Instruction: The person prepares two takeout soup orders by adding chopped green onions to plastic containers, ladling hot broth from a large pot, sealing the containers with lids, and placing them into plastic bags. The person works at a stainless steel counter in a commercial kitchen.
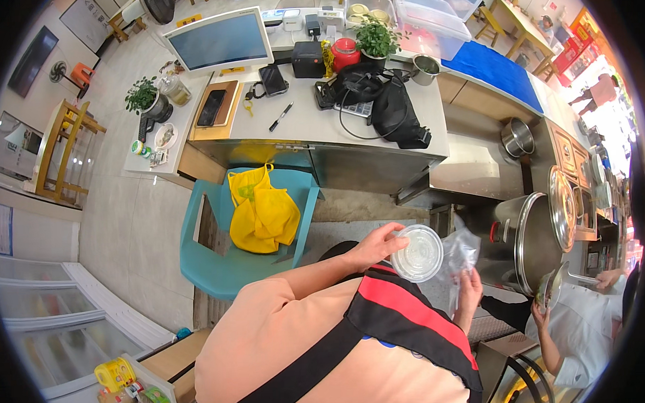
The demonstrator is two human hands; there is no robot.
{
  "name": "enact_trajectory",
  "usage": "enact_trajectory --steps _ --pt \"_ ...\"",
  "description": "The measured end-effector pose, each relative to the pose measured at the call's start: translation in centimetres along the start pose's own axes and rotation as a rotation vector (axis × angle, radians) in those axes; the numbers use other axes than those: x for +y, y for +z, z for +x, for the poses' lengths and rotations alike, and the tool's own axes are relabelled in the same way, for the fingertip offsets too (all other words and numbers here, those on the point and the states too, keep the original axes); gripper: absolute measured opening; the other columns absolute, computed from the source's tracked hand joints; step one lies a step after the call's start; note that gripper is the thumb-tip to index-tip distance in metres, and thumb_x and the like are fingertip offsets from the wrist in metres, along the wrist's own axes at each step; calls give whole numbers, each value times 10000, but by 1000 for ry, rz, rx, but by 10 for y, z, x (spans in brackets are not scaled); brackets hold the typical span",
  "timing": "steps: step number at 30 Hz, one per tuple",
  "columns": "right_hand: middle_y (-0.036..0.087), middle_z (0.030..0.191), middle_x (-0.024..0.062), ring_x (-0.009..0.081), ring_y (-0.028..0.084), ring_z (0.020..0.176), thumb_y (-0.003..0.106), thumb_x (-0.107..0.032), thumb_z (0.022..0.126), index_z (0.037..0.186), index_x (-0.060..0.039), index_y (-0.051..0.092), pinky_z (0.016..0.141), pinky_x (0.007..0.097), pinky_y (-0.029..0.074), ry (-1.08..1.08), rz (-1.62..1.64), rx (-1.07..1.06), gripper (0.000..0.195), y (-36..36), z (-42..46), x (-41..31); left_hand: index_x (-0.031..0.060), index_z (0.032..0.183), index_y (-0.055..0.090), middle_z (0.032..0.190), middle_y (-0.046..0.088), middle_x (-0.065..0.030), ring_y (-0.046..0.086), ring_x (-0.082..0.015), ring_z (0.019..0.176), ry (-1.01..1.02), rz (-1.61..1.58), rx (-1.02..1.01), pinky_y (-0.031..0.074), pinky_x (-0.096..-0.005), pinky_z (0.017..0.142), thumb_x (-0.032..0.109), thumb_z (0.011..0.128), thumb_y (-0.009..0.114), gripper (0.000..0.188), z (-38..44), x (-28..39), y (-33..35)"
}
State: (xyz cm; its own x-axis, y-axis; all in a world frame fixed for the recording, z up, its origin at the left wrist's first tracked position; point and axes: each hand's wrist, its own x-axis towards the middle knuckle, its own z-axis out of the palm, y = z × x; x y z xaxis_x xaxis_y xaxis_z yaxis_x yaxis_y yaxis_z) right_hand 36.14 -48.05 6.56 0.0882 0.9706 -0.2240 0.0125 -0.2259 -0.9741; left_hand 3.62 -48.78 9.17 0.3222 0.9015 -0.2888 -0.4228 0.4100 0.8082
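My left hand (380,246) grips the rim of a round clear plastic container with its lid (417,253), held in front of the apron. To the right of it, my right hand (470,292) holds a crumpled clear plastic bag (459,252) by its lower part. The container and the bag are side by side; whether they touch, I cannot tell. Whether the container holds anything is not plain either. Ahead of my hands stands the counter (298,112), with a pen (281,116) and a black bag (399,111) on it.
A teal plastic chair (208,275) with a yellow bag (264,214) stands at the left. On the right, a co-worker (577,320) holds a bowl (552,287) and a utensil beside a large steel pot (508,243). Shelving with yellow packaging (115,374) is at lower left.
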Motion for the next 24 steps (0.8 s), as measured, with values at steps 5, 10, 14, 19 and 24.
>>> enact_trajectory --steps 5,10,14,19,24 --pt "619 1097 100 169 574 1003 540 -25 883 1153 29 567 928 298 419 -238 246 81 276 0 1 -48 6 1278 410 1093 549 -105 541 -156 1017 14 -12 5 461 -332 865 339 898 587 535 -3 1 -4" --pt "553 1246 159 241 524 1156 525 -28 877 1230 31 503 1029 349 360 -361 270 139 359 6 -5 -61 7 1268 428 1068 556 -82 534 -133 993 22 13 22 452 -307 858 305 907 581 493 -5 4 -6" --pt "589 1130 123 205 558 1040 557 -27 856 1151 21 539 942 325 403 -294 226 261 300 11 -16 -64 6 1259 438 1055 558 -54 525 -114 964 47 174 31 441 -283 853 238 917 566 433 1 -5 -9" --pt "654 928 61 141 615 846 608 -28 822 1017 3 602 799 284 472 -168 213 315 198 38 -22 -76 -29 1243 445 1144 565 -110 548 -183 1053 82 -86 97 437 -324 927 117 846 520 430 -7 0 -14" --pt "645 867 67 147 618 807 564 -21 847 967 31 599 787 288 489 -161 434 213 135 37 -25 -57 -53 1263 387 1187 528 -187 558 -281 1083 9 -193 18 460 -409 934 177 832 548 515 -3 9 -3"
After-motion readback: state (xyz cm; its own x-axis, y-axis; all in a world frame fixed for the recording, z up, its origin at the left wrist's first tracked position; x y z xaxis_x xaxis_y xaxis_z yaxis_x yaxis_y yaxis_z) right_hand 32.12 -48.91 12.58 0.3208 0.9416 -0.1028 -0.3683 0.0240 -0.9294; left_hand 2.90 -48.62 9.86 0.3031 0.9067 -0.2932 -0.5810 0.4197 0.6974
